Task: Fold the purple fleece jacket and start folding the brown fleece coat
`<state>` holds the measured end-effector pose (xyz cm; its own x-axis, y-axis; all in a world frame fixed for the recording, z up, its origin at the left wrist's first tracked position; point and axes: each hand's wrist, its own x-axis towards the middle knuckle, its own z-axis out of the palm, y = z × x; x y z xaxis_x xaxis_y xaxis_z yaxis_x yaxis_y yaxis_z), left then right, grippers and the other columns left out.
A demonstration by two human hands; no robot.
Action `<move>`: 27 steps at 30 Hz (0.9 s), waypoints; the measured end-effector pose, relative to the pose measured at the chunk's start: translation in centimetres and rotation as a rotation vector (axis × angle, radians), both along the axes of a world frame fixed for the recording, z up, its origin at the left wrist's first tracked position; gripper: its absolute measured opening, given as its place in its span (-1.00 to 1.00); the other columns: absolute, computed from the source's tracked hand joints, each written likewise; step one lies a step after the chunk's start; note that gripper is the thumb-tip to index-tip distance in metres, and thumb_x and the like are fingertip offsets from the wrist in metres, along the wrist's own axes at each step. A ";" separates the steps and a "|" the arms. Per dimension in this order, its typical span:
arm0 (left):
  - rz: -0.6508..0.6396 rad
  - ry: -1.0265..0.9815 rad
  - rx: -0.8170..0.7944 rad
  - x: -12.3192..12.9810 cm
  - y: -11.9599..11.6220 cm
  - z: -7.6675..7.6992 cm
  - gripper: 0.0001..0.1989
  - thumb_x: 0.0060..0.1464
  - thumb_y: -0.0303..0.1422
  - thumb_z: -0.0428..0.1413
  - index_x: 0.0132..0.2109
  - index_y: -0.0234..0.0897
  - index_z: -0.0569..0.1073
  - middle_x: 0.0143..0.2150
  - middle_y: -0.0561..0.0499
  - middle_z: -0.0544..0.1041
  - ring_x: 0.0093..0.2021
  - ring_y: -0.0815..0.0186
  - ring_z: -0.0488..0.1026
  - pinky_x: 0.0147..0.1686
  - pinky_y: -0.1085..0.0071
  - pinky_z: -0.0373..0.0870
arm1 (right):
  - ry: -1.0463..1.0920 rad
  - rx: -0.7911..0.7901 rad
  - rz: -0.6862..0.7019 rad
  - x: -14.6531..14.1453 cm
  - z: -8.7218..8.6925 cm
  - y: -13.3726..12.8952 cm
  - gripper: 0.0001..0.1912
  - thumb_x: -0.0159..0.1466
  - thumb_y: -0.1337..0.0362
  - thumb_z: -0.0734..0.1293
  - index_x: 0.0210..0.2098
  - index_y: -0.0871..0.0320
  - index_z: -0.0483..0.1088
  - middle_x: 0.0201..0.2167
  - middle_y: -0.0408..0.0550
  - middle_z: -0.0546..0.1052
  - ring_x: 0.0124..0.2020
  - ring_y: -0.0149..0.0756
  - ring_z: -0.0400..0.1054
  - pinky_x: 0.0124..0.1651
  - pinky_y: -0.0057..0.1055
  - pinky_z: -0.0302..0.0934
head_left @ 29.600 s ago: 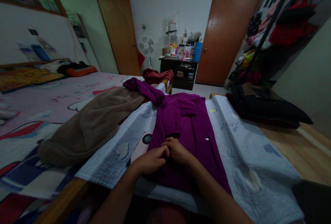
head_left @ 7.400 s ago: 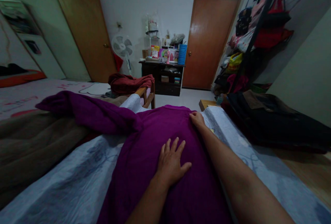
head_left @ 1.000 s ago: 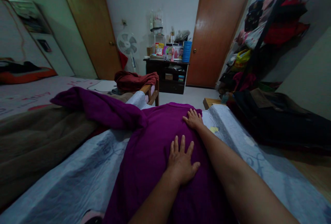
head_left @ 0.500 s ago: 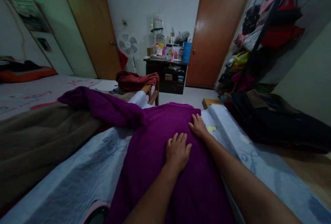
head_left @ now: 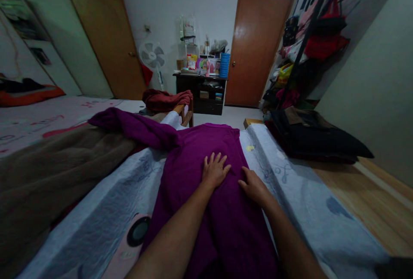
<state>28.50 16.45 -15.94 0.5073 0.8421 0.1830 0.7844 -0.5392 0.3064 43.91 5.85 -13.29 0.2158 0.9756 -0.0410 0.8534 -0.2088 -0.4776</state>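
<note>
A purple long-sleeved top (head_left: 190, 163) lies spread over a pale blue patterned cover (head_left: 125, 193), its collar end away from me and one sleeve stretched out to the left. My left hand (head_left: 215, 170) rests flat on the middle of the cloth with fingers spread. At the garment's right edge is my right hand (head_left: 253, 184), its thumb and forefinger apart and touching the fabric; the other fingers are partly hidden. Low on the left, a pink item with a dark round disc (head_left: 138, 231) sits beside the top, partly behind my left forearm.
A brown fleecy blanket (head_left: 67, 171) lies on the left. Folded dark clothes (head_left: 309, 135) are stacked on the right by a wooden surface (head_left: 348, 201). Beyond the bed are a reddish cloth (head_left: 167, 97), a fan (head_left: 152, 55), a dark cabinet (head_left: 196, 94) and hanging bags (head_left: 325, 42).
My right hand has slid from near the top's upper right corner down along its right edge. My left hand stays flat on the cloth, fingers spread wider. The view has shifted slightly right.
</note>
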 end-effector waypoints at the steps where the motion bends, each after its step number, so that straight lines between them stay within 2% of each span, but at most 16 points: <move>1: -0.009 0.007 -0.015 0.0 0.0 0.2 -0.42 0.27 0.04 -0.27 0.30 -0.03 0.24 0.38 0.01 0.18 0.39 0.02 -0.04 0.30 -0.10 -0.16 | 0.074 0.045 0.018 -0.2 0.3 -1.8 -0.34 0.22 0.23 0.26 0.29 0.28 0.13 0.18 0.22 0.35 0.21 -0.11 0.23 0.26 -0.18 0.06; 4: -0.029 0.044 -0.082 0.1 0.2 0.8 -0.41 0.28 0.02 -0.32 0.28 -0.06 0.27 0.37 -0.02 0.19 0.39 0.02 -0.03 0.29 -0.13 -0.17 | 0.324 0.116 0.020 -1.1 1.1 -7.1 -0.29 0.19 0.21 0.27 0.31 0.17 0.09 0.25 0.11 0.29 0.25 -0.18 0.19 0.30 -0.18 0.02; 6: -0.040 0.079 -0.129 0.1 0.3 1.3 -0.41 0.28 0.02 -0.31 0.28 -0.08 0.25 0.38 -0.05 0.17 0.39 0.00 -0.04 0.28 -0.17 -0.17 | 0.466 0.088 0.013 -1.8 1.9 -10.3 -0.29 0.18 0.18 0.28 0.30 0.14 0.12 0.27 0.07 0.28 0.26 -0.17 0.18 0.31 -0.17 0.01; 8: -0.055 0.114 -0.160 0.2 0.3 2.0 -0.41 0.26 0.03 -0.25 0.30 -0.10 0.22 0.40 -0.07 0.13 0.40 -0.02 -0.07 0.27 -0.18 -0.18 | 0.543 0.031 0.029 -2.3 2.6 -12.9 -0.36 0.16 0.16 0.31 0.23 0.10 0.23 0.22 0.05 0.34 0.22 -0.14 0.22 0.29 -0.15 0.03; 11: -0.065 0.147 -0.196 0.2 0.2 3.1 -0.41 0.23 -0.02 -0.12 0.31 -0.16 0.18 0.40 -0.14 0.10 0.39 -0.05 -0.07 0.26 -0.21 -0.14 | 0.595 -0.020 0.068 -2.5 3.4 -15.5 -0.53 0.13 0.16 0.34 0.04 0.06 0.42 0.06 0.01 0.48 0.11 -0.08 0.32 0.22 -0.14 0.12; 14: -0.078 0.141 -0.201 0.0 -0.5 4.6 -0.49 0.24 -0.19 -0.08 0.28 -0.24 0.22 0.37 -0.17 0.17 0.37 0.04 0.02 0.27 -0.09 -0.01 | 0.724 -0.037 0.076 -2.4 3.8 -17.0 -0.61 0.16 0.11 0.32 -0.05 0.09 0.44 -0.09 -0.02 0.54 -0.04 -0.10 0.40 0.06 -0.18 0.25; 16: -0.111 0.123 -0.181 -0.3 -1.8 5.4 -0.53 0.23 -0.26 -0.06 0.25 -0.24 0.27 0.39 -0.14 0.12 0.38 0.12 0.00 0.29 0.06 0.02 | 0.816 -0.047 0.066 -2.3 3.8 -17.7 -0.57 0.18 0.08 0.31 0.00 0.09 0.40 -0.13 -0.03 0.53 -0.09 -0.14 0.41 -0.02 -0.22 0.29; 18: -0.179 0.109 -0.166 -0.8 -4.1 5.8 -0.54 0.20 -0.25 -0.02 0.22 -0.23 0.30 0.42 -0.11 0.03 0.40 0.15 -0.07 0.30 0.15 0.02 | 0.850 -0.025 0.057 -2.5 3.7 -18.4 -0.48 0.18 0.10 0.33 0.11 0.07 0.32 -0.03 -0.03 0.50 -0.02 -0.16 0.38 0.03 -0.24 0.26; 20: -0.263 0.118 -0.188 -1.4 -7.0 5.7 -0.53 0.20 -0.21 -0.02 0.22 -0.21 0.31 0.43 -0.13 0.02 0.41 0.10 -0.09 0.29 0.11 0.02 | 0.842 0.011 0.064 -2.9 3.4 -18.9 -0.35 0.14 0.14 0.37 0.22 0.04 0.22 0.12 -0.03 0.41 0.11 -0.17 0.30 0.15 -0.26 0.18; 22: -0.323 0.149 -0.241 -2.0 -9.8 5.1 -0.51 0.21 -0.15 -0.04 0.23 -0.19 0.29 0.42 -0.14 0.04 0.40 0.01 -0.08 0.27 -0.01 0.04 | 0.824 0.016 0.087 -3.4 3.2 -19.2 -0.28 0.13 0.16 0.38 0.26 0.04 0.16 0.18 -0.02 0.36 0.16 -0.18 0.26 0.19 -0.26 0.13; 25: -0.326 0.157 -0.260 -2.6 -12.7 4.2 -0.42 0.20 -0.08 -0.05 0.31 -0.14 0.17 0.43 -0.12 0.00 0.41 -0.06 -0.14 0.26 -0.11 0.00 | 0.756 -0.007 0.115 -3.9 3.0 -19.4 -0.47 0.14 0.17 0.35 0.11 0.08 0.34 0.02 -0.04 0.47 0.03 -0.16 0.34 0.13 -0.23 0.18; 27: -0.300 0.143 -0.251 -2.8 -13.7 4.2 -0.41 0.21 -0.08 -0.05 0.33 -0.13 0.13 0.44 -0.11 -0.01 0.42 -0.01 -0.16 0.28 -0.09 -0.04 | 0.747 0.007 0.088 -4.0 2.9 -19.4 -0.62 0.16 0.16 0.32 -0.03 0.08 0.43 -0.12 -0.08 0.52 -0.07 -0.17 0.38 0.05 -0.24 0.24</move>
<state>25.68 2.76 -11.75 0.7422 0.6628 -0.0987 0.6482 -0.6727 0.3568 39.88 -13.59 -10.42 0.0541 0.9887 -0.1395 0.3153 -0.1494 -0.9371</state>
